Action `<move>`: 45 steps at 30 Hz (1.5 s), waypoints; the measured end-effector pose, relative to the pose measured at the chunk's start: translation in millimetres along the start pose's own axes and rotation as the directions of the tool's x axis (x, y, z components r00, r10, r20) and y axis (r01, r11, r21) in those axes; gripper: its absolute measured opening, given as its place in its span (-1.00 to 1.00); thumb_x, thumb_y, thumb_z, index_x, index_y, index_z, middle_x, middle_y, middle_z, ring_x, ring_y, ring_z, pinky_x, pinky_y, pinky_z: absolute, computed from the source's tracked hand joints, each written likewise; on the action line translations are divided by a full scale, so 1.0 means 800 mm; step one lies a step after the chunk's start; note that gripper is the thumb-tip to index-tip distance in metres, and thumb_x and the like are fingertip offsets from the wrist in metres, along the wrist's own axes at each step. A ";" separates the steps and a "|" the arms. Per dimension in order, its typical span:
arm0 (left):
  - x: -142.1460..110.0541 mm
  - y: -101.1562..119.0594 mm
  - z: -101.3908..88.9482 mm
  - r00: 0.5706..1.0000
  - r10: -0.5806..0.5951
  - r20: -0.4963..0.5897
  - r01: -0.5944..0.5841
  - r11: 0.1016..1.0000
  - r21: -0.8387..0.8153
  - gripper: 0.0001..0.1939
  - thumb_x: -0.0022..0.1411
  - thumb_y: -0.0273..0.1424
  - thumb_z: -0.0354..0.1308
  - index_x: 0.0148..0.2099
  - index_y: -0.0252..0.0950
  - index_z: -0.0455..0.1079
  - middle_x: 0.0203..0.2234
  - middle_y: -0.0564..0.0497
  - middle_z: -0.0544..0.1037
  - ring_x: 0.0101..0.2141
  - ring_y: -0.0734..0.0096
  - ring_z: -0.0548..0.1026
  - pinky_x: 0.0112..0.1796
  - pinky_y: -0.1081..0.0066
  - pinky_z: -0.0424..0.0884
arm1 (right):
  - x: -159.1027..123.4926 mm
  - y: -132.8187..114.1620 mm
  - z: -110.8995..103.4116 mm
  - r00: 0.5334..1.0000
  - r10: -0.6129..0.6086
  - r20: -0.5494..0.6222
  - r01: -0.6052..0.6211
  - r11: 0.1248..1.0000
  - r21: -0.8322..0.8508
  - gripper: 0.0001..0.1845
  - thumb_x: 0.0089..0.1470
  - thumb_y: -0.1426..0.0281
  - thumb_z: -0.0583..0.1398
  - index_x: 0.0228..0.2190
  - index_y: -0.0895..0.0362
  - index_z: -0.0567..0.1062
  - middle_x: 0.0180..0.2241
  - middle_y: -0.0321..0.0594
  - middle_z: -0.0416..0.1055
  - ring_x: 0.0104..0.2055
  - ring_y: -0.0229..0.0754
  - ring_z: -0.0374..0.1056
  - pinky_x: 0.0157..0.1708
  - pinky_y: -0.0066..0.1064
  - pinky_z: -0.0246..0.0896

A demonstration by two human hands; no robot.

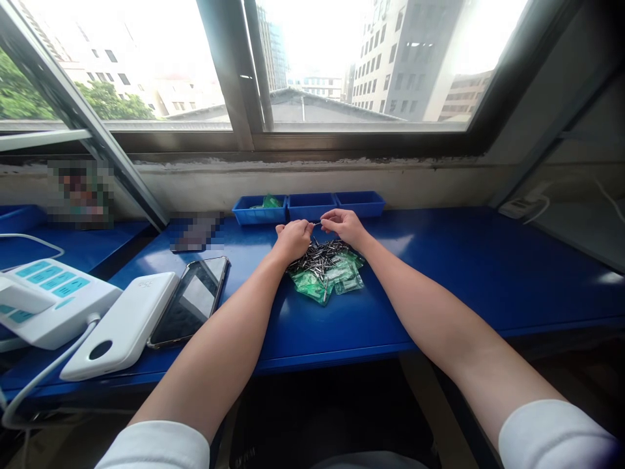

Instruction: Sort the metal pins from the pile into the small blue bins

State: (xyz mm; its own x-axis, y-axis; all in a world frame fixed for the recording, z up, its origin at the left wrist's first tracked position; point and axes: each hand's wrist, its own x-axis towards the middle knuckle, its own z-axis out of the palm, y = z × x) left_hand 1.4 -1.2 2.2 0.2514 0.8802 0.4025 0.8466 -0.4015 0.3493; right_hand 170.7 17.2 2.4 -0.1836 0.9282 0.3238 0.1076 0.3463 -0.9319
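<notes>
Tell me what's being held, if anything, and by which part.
A slim piece, too small to identify, spans the hands: the right hand pinches one end, the left hand grips at the other.

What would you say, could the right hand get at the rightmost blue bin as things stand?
Probably yes: the blue bin stands open just beyond the right hand, with nothing seen between them, though that hand's fingertips seem busy with a thin piece.

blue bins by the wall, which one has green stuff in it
The leftmost bin: green plastic shows inside it, while none shows in the middle bin or the right-hand bin.
</notes>
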 end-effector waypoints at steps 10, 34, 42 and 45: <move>0.001 -0.001 0.001 1.000 0.000 -0.020 0.000 1.000 -0.014 -0.65 0.34 -0.28 -0.20 -0.37 -0.26 0.33 -0.33 -0.05 0.53 -0.20 0.22 0.45 -0.21 0.25 0.12 | 0.002 0.005 -0.007 0.999 0.048 0.022 -0.048 0.999 0.000 -0.71 -0.20 0.31 0.30 -0.35 0.17 0.55 -0.45 -0.22 0.52 -0.48 -0.27 0.35 -0.60 -0.51 0.13; 0.001 -0.005 -0.002 0.986 -0.164 0.016 0.161 0.981 0.113 -0.73 0.23 -0.33 -0.10 -0.22 -0.21 0.43 -0.17 -0.11 0.48 -0.08 0.09 0.39 -0.09 0.09 0.20 | 0.007 0.023 -0.053 0.934 -0.024 -0.357 -0.310 0.441 -0.842 -0.23 -0.08 0.25 0.16 0.18 0.14 0.16 0.30 -0.04 -0.11 0.20 0.22 -0.11 0.05 0.06 0.02; 0.003 -0.008 0.001 0.983 -0.181 0.044 0.172 0.973 0.157 -0.69 0.22 -0.39 -0.12 -0.19 -0.20 0.46 -0.15 -0.13 0.47 -0.05 0.06 0.37 -0.08 0.09 0.25 | 0.001 0.005 -0.019 0.996 -0.082 0.040 0.082 0.599 -0.796 -0.74 -0.01 0.23 0.15 -0.47 0.16 0.51 -0.37 -0.15 0.47 -0.31 -0.16 0.33 -0.26 -0.37 0.17; 0.004 -0.011 0.004 0.978 -0.197 0.062 0.185 0.969 0.167 -0.70 0.20 -0.35 -0.08 -0.18 -0.21 0.47 -0.13 -0.18 0.45 -0.04 -0.02 0.36 -0.10 0.05 0.28 | -0.004 -0.002 -0.005 0.980 -0.026 0.199 0.171 0.623 -0.763 -0.65 -0.04 0.11 0.19 -0.54 0.15 0.48 -0.46 -0.19 0.47 -0.40 -0.20 0.33 -0.39 -0.43 0.11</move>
State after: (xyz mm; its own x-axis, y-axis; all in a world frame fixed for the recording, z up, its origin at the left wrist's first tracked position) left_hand -3.7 5.9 -2.0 0.1083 0.9562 0.2721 0.9446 -0.1843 0.2715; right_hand 174.7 13.9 3.3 -0.3768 0.8733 0.3089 0.7812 0.4788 -0.4006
